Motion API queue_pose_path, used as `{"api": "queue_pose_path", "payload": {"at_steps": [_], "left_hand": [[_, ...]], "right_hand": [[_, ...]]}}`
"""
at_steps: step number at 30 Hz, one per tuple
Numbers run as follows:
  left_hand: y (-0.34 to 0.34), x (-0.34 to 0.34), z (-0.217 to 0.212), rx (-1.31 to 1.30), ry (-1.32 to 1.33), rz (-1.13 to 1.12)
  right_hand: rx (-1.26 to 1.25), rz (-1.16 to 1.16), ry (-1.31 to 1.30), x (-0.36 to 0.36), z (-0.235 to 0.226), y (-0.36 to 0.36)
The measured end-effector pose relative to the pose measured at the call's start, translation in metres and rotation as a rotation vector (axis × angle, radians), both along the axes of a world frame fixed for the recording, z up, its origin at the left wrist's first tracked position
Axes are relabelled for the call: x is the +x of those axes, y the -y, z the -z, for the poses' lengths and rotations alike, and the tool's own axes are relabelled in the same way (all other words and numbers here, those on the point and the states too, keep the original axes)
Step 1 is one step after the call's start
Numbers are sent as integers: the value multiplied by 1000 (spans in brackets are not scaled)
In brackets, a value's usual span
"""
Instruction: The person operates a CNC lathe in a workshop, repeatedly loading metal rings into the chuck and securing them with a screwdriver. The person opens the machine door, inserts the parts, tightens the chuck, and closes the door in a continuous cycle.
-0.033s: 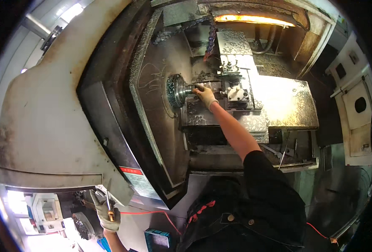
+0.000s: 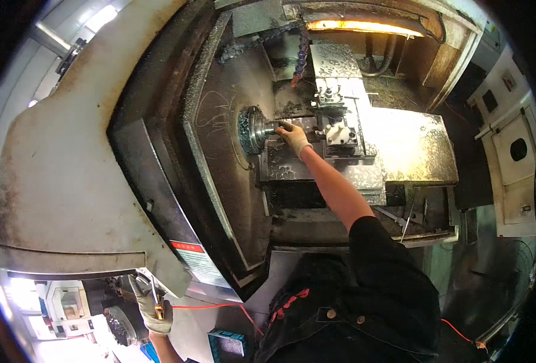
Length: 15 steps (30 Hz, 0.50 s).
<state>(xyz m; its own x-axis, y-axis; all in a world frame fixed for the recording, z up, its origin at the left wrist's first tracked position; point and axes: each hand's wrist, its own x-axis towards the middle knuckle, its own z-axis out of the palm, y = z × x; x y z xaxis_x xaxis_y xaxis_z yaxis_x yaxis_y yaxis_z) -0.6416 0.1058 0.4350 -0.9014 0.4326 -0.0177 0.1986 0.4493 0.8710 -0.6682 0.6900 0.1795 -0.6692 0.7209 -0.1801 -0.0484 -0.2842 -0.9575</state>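
Observation:
My right hand (image 2: 294, 138), in a pale work glove, reaches into the lathe. Its fingers close round the end of a short, shiny metal cylinder (image 2: 271, 128) that sticks out of the lathe chuck (image 2: 253, 132). The fingertips are partly hidden. Down at the lower left, beside the edge of the machine's cover, is my gloved left hand (image 2: 154, 316). It grips an air blow gun (image 2: 159, 307) with an orange body and a thin metal nozzle, and a red hose (image 2: 210, 307) runs off to the right from beside it.
Right of my right hand stands the tool post (image 2: 340, 134) on its metal carriage. A segmented coolant hose (image 2: 301, 57) hangs behind, under a lit lamp (image 2: 365, 27). The sloping door (image 2: 159, 199) borders the left. A blue-edged bin (image 2: 227, 346) sits on the floor.

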Motion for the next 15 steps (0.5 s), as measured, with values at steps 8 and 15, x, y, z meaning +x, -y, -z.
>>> {"api": "queue_pose_path", "payload": {"at_steps": [8,15], "left_hand": [[42,-18,31,-87,-187,70],[-26,23,11,244,-234,-191]], "right_hand": [[-8,63,-37,-9,14,8],[235,75,107,3,20,32]]}}
